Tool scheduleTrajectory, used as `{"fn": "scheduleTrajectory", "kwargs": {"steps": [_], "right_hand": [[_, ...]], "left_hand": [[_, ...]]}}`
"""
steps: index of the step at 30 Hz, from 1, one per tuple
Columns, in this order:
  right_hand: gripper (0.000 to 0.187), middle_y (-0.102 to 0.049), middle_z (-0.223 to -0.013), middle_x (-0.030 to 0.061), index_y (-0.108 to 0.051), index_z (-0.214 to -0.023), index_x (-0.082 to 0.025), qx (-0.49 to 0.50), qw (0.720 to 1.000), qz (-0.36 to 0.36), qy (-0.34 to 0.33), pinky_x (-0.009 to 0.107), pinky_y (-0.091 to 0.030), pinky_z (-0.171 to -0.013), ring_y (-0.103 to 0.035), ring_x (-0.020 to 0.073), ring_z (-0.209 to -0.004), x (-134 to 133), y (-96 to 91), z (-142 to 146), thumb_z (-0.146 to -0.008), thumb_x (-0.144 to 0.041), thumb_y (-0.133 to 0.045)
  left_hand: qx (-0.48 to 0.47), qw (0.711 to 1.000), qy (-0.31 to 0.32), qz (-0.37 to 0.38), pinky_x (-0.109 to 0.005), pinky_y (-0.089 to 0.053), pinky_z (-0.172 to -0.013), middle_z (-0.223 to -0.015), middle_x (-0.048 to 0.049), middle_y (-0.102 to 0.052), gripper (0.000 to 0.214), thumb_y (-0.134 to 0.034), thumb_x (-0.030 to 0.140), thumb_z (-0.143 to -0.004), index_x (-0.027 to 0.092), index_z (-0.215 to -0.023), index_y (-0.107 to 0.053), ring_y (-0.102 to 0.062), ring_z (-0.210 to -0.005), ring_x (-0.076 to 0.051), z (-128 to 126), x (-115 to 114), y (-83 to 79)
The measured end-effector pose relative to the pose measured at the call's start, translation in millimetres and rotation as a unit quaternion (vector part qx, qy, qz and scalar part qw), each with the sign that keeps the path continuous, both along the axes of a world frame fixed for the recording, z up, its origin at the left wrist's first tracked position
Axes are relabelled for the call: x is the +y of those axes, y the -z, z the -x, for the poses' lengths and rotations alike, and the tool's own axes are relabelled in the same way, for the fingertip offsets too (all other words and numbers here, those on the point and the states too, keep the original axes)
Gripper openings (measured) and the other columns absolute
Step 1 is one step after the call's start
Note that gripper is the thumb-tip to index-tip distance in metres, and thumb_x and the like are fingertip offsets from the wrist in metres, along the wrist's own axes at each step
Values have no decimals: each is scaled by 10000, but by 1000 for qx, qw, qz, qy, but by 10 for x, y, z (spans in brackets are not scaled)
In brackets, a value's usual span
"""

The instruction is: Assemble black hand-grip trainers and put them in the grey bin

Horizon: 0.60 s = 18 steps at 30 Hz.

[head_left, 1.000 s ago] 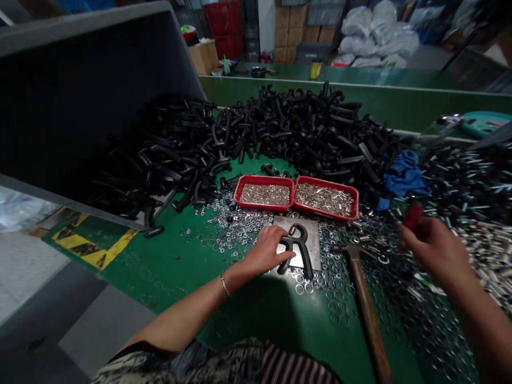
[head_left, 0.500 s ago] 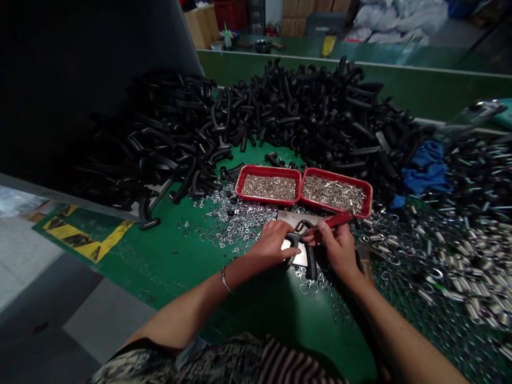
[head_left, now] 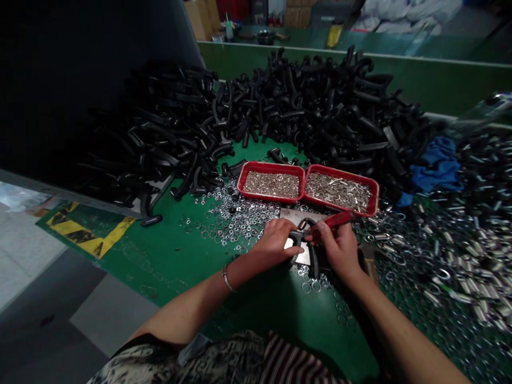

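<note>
My left hand (head_left: 278, 240) is closed around a black curved handle part (head_left: 298, 238), pressing it down over a small metal plate (head_left: 288, 214). In my right hand (head_left: 342, 248) is a slim red-handled tool (head_left: 336, 220), gripped between thumb and fingers. Its thin tip meets the black part beside my left fingertips; the exact contact point is too small to make out. A long black arm of the part (head_left: 314, 264) points toward me, below the fingers. Loose metal rings (head_left: 311, 287) lie just in front of the plate.
Two red trays (head_left: 276, 199) of small metal pins stand beyond my hands. Black handles (head_left: 296, 106) are heaped behind them. Washers (head_left: 236, 224) spread to the left, metal sleeves (head_left: 476, 261) to the right. A hammer (head_left: 368, 261) lies by my right wrist, a blue cloth (head_left: 438, 165) farther right.
The whole view has shifted slightly, with the trays and hands a little further right in it. Both hands keep their hold on the black part and the red-handled tool.
</note>
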State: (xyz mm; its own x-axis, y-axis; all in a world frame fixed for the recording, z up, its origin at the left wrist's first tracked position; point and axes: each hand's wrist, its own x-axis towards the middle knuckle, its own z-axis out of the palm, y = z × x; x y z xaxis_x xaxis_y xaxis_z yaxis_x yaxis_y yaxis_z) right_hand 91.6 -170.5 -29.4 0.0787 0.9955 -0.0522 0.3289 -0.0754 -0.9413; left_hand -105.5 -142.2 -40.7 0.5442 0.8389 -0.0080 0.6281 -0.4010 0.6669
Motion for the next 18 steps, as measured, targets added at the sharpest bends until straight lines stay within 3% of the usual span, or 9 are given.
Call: {"fn": "scheduleTrajectory", "kwargs": {"steps": [3,5,10,13,18], "right_hand": [[321,-710,-876,106,-515,-974,-259,-114,992,-33,-35,461,-544,-803,-696,306,-802,36,-10,21,-917,-575,-536],[341,-695,-873,113,-536,-950,-248,-136,989,-42,-47,454,-530,-801,-679,308,-803,124,-59,35,-871,-574,-596],[415,-660,-690,30,-509,-870,-253,97,992,38,-67,336,-502,-507,-579,187,-506,437,-203,-84,-864,-667,-526],[404,-698,-766,42,-507,-888,-248,210,977,26,-14,327,-525,-518,-630,178,-550,417,-150,-201,-876,-651,-536],[339,-731,-897,32,-462,-989,-289,155,988,26,11,406,-588,-647,-715,240,-704,107,45,-181,-888,-584,-594]], "left_hand": [[5,1000,2,-4,-442,-362,-1061,-1195,-77,-585,430,-723,434,-838,204,-1157,-548,-504,-1157,-278,0,5,-2],[15,1000,2,-7,-450,-371,-1049,-1185,-81,-588,425,-710,451,-846,204,-1156,-554,-508,-1151,-287,-2,7,-16],[39,999,10,-4,-481,-375,-1043,-1196,-93,-586,378,-670,427,-869,201,-1154,-567,-509,-1158,-309,-20,-3,-95],[36,999,13,-6,-488,-375,-1050,-1200,-97,-586,373,-669,407,-870,198,-1163,-573,-506,-1161,-312,-27,-9,-119],[46,999,9,-13,-474,-386,-1047,-1193,-97,-587,384,-694,416,-857,187,-1143,-579,-509,-1154,-308,-38,6,-100]]}}
